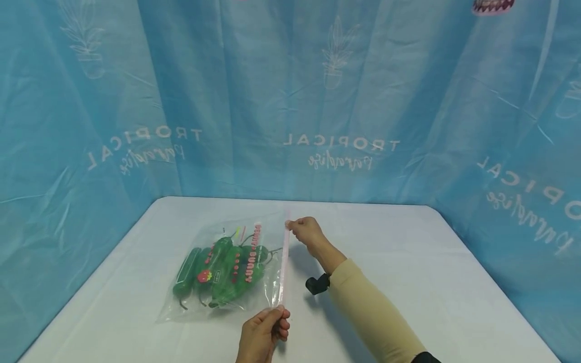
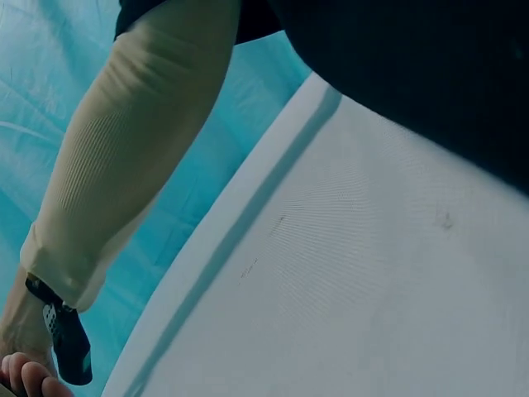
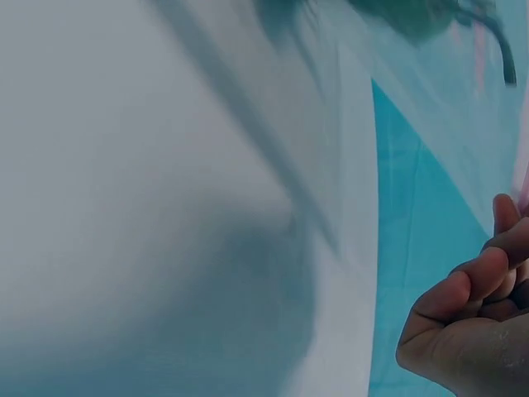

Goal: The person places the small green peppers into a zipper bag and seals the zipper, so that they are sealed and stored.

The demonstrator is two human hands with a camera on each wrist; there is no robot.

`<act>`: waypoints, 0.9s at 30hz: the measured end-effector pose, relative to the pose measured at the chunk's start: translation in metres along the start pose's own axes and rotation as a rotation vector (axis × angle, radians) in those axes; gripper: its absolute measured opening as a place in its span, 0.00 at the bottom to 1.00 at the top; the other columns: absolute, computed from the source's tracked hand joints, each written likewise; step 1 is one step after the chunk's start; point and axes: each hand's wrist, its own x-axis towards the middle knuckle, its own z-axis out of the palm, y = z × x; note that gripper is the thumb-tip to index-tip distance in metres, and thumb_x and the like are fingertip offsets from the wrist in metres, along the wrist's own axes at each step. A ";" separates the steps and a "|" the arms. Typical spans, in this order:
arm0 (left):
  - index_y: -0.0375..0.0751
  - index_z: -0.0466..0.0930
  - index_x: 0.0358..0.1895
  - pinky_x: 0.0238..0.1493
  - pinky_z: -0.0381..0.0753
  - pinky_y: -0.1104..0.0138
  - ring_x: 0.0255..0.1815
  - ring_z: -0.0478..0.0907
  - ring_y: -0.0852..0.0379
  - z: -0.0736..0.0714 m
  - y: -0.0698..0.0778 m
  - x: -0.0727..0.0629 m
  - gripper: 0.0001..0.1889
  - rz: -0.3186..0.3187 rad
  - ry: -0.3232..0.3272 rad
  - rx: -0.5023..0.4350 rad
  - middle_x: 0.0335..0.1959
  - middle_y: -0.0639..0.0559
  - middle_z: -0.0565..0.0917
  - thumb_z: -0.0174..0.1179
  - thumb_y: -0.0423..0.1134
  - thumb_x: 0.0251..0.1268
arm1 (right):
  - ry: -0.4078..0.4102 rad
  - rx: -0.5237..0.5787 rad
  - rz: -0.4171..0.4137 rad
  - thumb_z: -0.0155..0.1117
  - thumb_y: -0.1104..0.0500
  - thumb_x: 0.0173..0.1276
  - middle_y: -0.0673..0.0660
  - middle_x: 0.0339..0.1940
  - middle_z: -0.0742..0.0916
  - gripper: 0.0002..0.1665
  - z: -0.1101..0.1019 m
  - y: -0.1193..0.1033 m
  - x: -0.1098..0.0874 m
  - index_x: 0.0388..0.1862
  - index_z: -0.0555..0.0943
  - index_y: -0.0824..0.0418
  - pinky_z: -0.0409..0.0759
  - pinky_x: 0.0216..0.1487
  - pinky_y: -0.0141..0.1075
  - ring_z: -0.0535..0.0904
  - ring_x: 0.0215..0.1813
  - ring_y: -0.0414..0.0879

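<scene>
A clear zip bag (image 1: pixel 181 310) with pink printing lies on the white table, its pink zip edge toward the right. Inside are several green vegetables with dark stems (image 1: pixel 222 272), perhaps peppers, and a cucumber-like one (image 1: pixel 185 275) at the left. My right hand (image 1: pixel 308 234) pinches the far end of the zip edge between thumb and fingers. At the near end, my left hand (image 1: pixel 264 334) pinches the same edge. In the right wrist view, my right hand (image 3: pixel 475 318) has curled fingers beside the pink strip, and a green vegetable (image 3: pixel 413 16) shows at the top.
The white table (image 1: pixel 408 282) extends to both sides of the bag. Blue printed curtains (image 1: pixel 254 101) hang behind it and along its left and right sides. A black wrist camera (image 1: pixel 317 284) sits below the right hand.
</scene>
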 end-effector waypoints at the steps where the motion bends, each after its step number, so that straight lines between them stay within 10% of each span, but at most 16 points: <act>1: 0.37 0.82 0.27 0.27 0.77 0.73 0.19 0.74 0.66 0.000 0.000 0.000 0.12 -0.001 0.000 0.001 0.17 0.58 0.78 0.56 0.39 0.66 | 0.002 0.001 0.006 0.60 0.49 0.65 0.58 0.40 0.81 0.19 0.000 0.000 0.004 0.38 0.78 0.66 0.73 0.54 0.46 0.76 0.48 0.52; 14: 0.39 0.82 0.26 0.27 0.77 0.73 0.18 0.74 0.66 0.000 -0.003 -0.003 0.11 -0.006 -0.022 -0.007 0.17 0.59 0.78 0.57 0.40 0.65 | 0.029 0.049 0.068 0.60 0.49 0.66 0.62 0.51 0.81 0.31 -0.004 -0.002 0.034 0.59 0.71 0.69 0.71 0.64 0.49 0.76 0.59 0.56; 22: 0.36 0.83 0.29 0.26 0.78 0.73 0.18 0.75 0.65 -0.002 -0.007 -0.002 0.12 -0.024 -0.020 0.024 0.17 0.58 0.78 0.57 0.40 0.65 | 0.012 0.001 0.044 0.61 0.49 0.66 0.52 0.29 0.79 0.21 -0.009 0.002 0.034 0.42 0.80 0.67 0.74 0.51 0.45 0.74 0.37 0.47; 27: 0.27 0.82 0.39 0.27 0.80 0.71 0.20 0.77 0.64 -0.008 -0.007 -0.001 0.18 -0.014 -0.026 0.113 0.19 0.58 0.79 0.56 0.43 0.66 | -0.012 -0.036 0.029 0.58 0.46 0.67 0.55 0.36 0.81 0.23 -0.021 0.003 0.029 0.44 0.82 0.65 0.74 0.55 0.44 0.76 0.45 0.51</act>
